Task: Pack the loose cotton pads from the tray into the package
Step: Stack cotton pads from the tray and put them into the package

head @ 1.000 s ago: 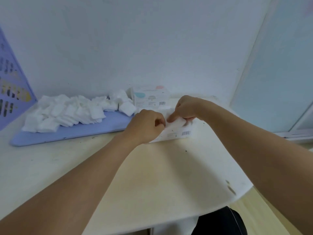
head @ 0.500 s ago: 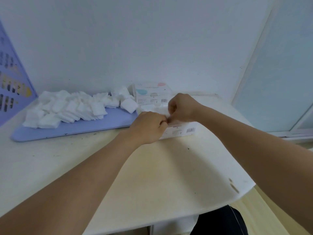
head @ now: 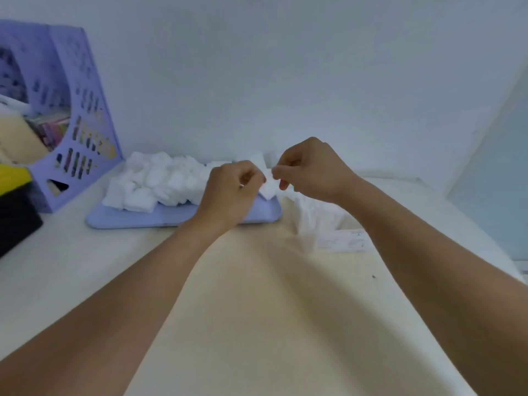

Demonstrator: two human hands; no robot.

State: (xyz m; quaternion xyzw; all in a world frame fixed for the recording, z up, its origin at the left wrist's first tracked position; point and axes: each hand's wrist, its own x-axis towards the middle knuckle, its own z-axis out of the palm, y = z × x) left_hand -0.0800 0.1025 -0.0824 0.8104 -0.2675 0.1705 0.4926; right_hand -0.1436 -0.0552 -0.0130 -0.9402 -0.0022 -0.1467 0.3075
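Observation:
A heap of loose white cotton pads (head: 160, 178) lies on a lavender tray (head: 171, 218). The clear plastic package (head: 320, 221), with a white label, lies to the right of the tray, partly hidden under my right forearm. My left hand (head: 231, 192) and my right hand (head: 311, 167) are raised over the tray's right end, fingertips almost meeting. Both seem to pinch one white cotton pad (head: 268, 188) that shows between them. Motion blur hides the exact grip.
A purple perforated file holder (head: 71, 121) with books stands at the back left. A yellow and black object (head: 14, 201) sits at the left edge. The table's (head: 257, 295) rounded edge runs down the right side, and the wall is close behind.
Both hands left the package and moved up and left to the tray's right end. The view swung left, bringing more of the file holder into sight.

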